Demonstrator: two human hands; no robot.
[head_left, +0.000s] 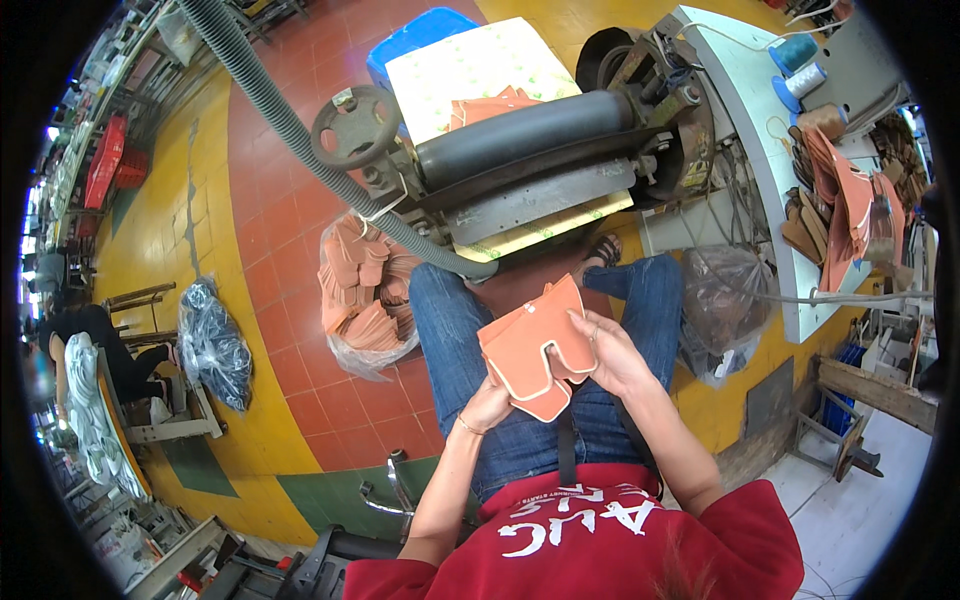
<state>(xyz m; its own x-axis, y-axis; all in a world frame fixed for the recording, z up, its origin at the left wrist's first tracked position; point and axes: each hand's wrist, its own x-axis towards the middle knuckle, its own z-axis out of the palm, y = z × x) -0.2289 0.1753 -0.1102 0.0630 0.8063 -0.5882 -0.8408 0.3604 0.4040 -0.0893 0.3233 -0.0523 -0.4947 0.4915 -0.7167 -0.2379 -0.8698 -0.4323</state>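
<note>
A small stack of orange cut pieces (pixel 515 350), like leather shoe-upper parts with pale edges and a U-shaped notch, is held above my lap. My left hand (pixel 487 405) grips the stack at its lower left edge, fingers partly hidden beneath it. On the right side my right hand (pixel 612 355) pinches the pieces between thumb and fingers. In front of my knees stands a machine with a long black roller (pixel 525 140). More orange pieces (pixel 490 106) lie behind that roller on a pale yellow sheet (pixel 480 60).
Left of my knee a clear plastic bag (pixel 372 362) holds many orange pieces. A grey ribbed hose (pixel 290 120) crosses to the machine. On the right, a white table (pixel 745 130) carries thread spools (pixel 800 85) and more orange pieces (pixel 840 215). Another plastic bag (pixel 722 300) sits below.
</note>
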